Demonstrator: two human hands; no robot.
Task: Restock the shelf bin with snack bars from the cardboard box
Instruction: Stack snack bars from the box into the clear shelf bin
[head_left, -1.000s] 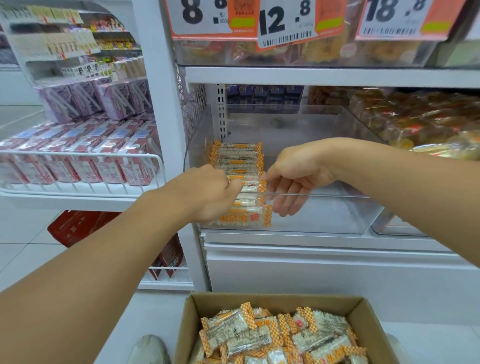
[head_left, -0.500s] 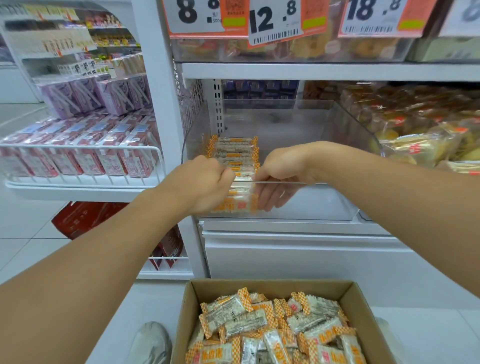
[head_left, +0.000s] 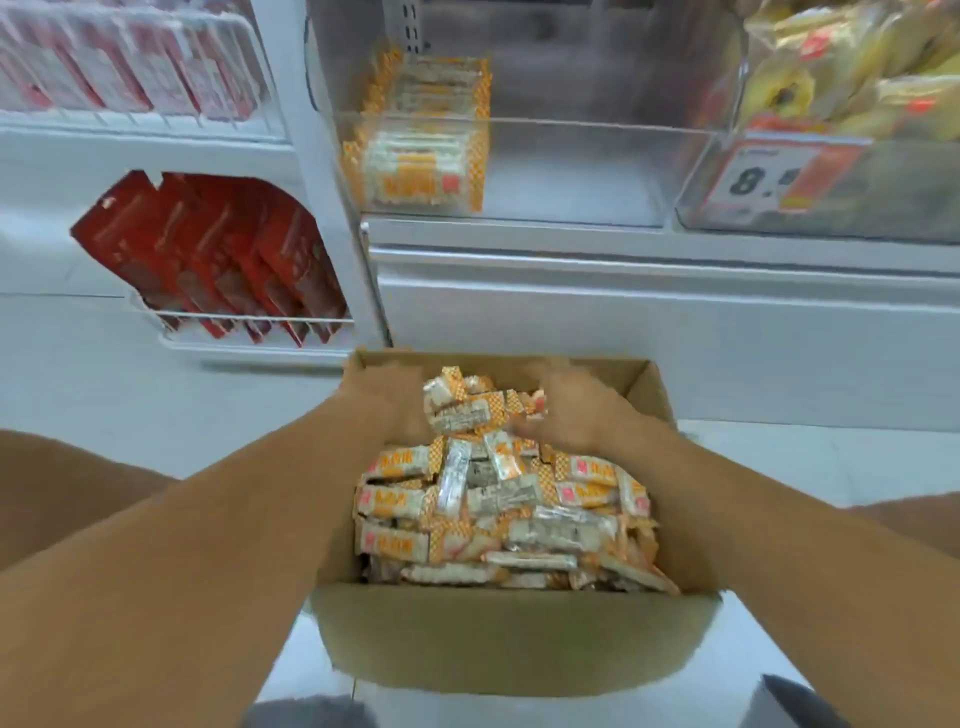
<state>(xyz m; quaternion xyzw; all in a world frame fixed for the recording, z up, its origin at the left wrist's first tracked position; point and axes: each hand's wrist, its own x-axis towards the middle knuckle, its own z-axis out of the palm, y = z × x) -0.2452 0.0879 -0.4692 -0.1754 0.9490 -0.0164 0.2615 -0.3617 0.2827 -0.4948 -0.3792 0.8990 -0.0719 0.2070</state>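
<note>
Taking the brown cardboard box (head_left: 498, 639) on the pale floor as the landmark: above and left of it, dark red packets (head_left: 218, 249) stand in a white wire rack. The left hand (head_left: 387, 400) is at the box's far left corner, down among the orange-and-silver wrapped snack bars (head_left: 498, 514) heaped inside; blur hides how far its fingers curl. Between both hands a small bunch of bars (head_left: 470, 408) sits raised above the heap, apparently pressed from either side. The right hand (head_left: 569, 415) is at the far right, its fingers just as blurred. Directly above the box, the clear plastic shelf bin (head_left: 571, 156) holds one neat row of bars at its left, with bare room to the right. To gather well, I would square the bunch so the wrappers lie parallel, squeeze evenly from both sides, and take only what stays together on the lift.
</note>
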